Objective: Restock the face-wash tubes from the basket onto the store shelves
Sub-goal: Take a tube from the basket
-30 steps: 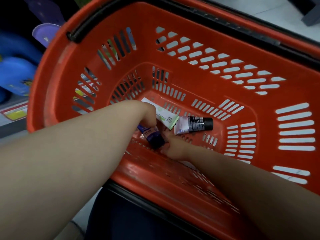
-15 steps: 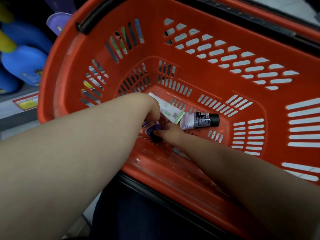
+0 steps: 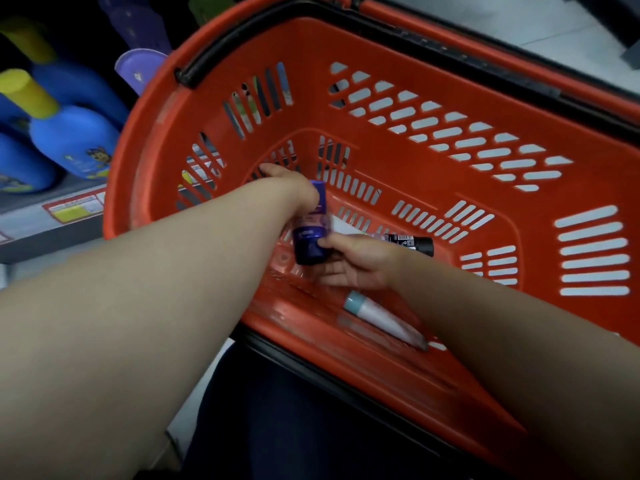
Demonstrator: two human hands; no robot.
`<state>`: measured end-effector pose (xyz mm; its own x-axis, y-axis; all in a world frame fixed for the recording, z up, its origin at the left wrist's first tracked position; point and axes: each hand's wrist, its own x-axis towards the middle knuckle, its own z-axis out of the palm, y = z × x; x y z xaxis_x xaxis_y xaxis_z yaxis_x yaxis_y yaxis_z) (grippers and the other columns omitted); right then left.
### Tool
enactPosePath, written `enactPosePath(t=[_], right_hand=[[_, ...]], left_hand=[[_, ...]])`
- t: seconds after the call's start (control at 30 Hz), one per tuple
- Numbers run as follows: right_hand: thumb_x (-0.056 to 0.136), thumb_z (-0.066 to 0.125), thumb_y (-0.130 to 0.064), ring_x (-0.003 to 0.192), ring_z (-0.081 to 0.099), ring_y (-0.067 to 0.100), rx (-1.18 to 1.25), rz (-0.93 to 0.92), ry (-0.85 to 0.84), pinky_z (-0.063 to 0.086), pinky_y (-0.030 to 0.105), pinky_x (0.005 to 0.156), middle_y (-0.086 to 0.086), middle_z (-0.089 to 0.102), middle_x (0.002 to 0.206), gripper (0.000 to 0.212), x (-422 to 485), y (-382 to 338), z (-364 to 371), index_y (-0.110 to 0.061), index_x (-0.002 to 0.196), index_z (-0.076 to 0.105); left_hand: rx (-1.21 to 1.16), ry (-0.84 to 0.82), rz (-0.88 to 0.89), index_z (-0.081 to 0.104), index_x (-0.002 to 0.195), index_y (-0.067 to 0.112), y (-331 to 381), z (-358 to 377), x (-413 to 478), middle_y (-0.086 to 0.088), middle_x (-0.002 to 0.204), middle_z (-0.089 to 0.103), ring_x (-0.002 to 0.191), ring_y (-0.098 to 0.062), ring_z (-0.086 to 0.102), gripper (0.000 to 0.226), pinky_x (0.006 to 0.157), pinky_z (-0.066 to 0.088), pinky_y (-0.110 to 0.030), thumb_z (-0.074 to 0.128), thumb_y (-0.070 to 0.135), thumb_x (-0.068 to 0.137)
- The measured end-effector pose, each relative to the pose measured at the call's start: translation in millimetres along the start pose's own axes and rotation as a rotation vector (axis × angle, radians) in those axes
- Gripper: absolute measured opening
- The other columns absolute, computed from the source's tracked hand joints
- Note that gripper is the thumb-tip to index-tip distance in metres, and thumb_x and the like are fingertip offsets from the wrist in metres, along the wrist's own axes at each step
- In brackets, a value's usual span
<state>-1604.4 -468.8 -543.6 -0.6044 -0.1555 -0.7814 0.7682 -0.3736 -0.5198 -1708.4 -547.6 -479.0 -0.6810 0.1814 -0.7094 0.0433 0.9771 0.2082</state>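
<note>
A: Where was the purple tube (image 3: pixel 309 233)?
B: Inside the basket (image 3: pixel 346 46), above its floor. The left hand (image 3: pixel 294 188) gripped it, and the right hand (image 3: pixel 356 261) had its thumb on the lower end.
A: Others?
B: A black-capped tube (image 3: pixel 412 241) and a white tube (image 3: pixel 377 317) lay inside the basket.

Both hands in the shopping basket (image 3: pixel 145 133), one tube between them

The face-wash tube (image 3: pixel 309 233) stands tilted between the left hand (image 3: pixel 289 187) and the right hand (image 3: pixel 358 261), its upper end against the left hand and its lower end touching the right thumb. A second tube (image 3: pixel 414 242) lies on the basket floor just behind the right hand (partly hidden by it). A third tube (image 3: pixel 381 318) lies nearer, beside the right wrist. Outside the basket, well left of the left hand, bottles (image 3: pixel 74 140) stand on a shelf (image 3: pixel 31 221).
</note>
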Motion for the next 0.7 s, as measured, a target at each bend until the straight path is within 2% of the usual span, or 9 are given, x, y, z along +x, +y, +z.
enactPosePath(t=[0.07,0.13,0.17,0.27,0.3,0.43,0.5,0.6,0.7], right_hand=[[0.095,0.045,-0.015,0.083,0.063,0.013,-0.001,-0.03,0.018,0.048,0.033,0.082,-0.001,0.065,0.097,0.014,-6,-9,1,-0.022,0.105,0.052],[0.094,0.046,-0.014,0.082,0.06,0.008,-0.074,-0.05,0.048,0.045,0.031,0.082,-0.006,0.063,0.093,0.013,-13,-20,3,-0.024,0.096,0.054],[0.094,0.046,-0.013,0.08,0.059,0.007,-0.109,-0.05,0.065,0.045,0.03,0.079,-0.006,0.062,0.091,0.013,-19,-26,5,-0.023,0.092,0.055],[0.094,0.045,-0.015,0.072,0.063,0.009,-0.086,-0.068,0.087,0.048,0.026,0.07,0.0,0.063,0.095,0.011,-35,-45,14,-0.02,0.098,0.054],[0.095,0.046,-0.018,0.075,0.065,0.012,-0.065,-0.094,0.105,0.05,0.028,0.072,0.002,0.064,0.1,0.013,-40,-51,17,-0.019,0.106,0.053],[0.096,0.05,-0.035,0.109,0.062,0.022,-0.117,-0.219,0.208,0.045,0.043,0.102,0.007,0.064,0.121,0.03,-57,-71,26,-0.017,0.12,0.055],[0.095,0.054,-0.034,0.103,0.065,0.022,-0.147,-0.26,0.207,0.049,0.043,0.099,0.007,0.068,0.112,0.03,-70,-80,31,-0.013,0.117,0.058],[0.092,0.058,-0.029,0.104,0.064,0.022,-0.221,-0.332,0.205,0.051,0.039,0.094,0.007,0.068,0.112,0.022,-88,-93,41,-0.017,0.11,0.061],[0.091,0.058,-0.029,0.096,0.064,0.019,-0.285,-0.398,0.172,0.05,0.037,0.09,0.003,0.067,0.107,0.016,-104,-106,56,-0.024,0.106,0.06]], left_hand=[[-0.315,-0.056,0.026,0.056,0.108,0.004,-7,-8,-9,-0.018,0.103,0.062,0.092,-0.025,0.061,0.022,0.084,0.053,-0.025,0.038,0.013,0.101],[-0.451,-0.104,0.049,0.055,0.092,0.005,-12,-12,-23,-0.007,0.067,0.059,0.056,-0.015,0.056,0.021,0.048,0.049,-0.023,0.038,0.014,0.102],[-0.525,-0.123,0.042,0.052,0.089,0.006,-15,-13,-27,-0.005,0.064,0.058,0.05,-0.013,0.053,0.023,0.046,0.047,-0.023,0.037,0.017,0.103],[-0.652,-0.199,0.03,0.05,0.09,0.016,-14,-17,-39,-0.001,0.088,0.056,0.065,-0.01,0.051,0.017,0.085,0.045,-0.034,0.037,0.017,0.101],[-0.704,-0.225,0.035,0.05,0.095,0.018,-14,-19,-43,0.001,0.088,0.056,0.069,-0.01,0.053,0.013,0.088,0.043,-0.036,0.039,0.015,0.1],[-0.793,-0.231,0.117,0.056,0.106,0.022,-19,-31,-61,0.003,0.099,0.062,0.097,-0.015,0.061,0.018,0.07,0.043,-0.03,0.047,0.011,0.095],[-0.838,-0.196,0.15,0.057,0.11,0.024,-24,-37,-72,0.003,0.104,0.064,0.102,-0.015,0.061,0.02,0.077,0.042,-0.032,0.052,0.013,0.093],[-0.918,-0.14,0.198,0.057,0.091,0.025,-30,-48,-87,0.006,0.086,0.062,0.081,-0.011,0.057,0.007,0.081,0.04,-0.033,0.054,0.019,0.094],[-1.036,-0.1,0.236,0.057,0.087,0.022,-31,-63,-100,0.003,0.081,0.062,0.074,-0.013,0.056,0.009,0.085,0.042,-0.035,0.053,0.022,0.095]])
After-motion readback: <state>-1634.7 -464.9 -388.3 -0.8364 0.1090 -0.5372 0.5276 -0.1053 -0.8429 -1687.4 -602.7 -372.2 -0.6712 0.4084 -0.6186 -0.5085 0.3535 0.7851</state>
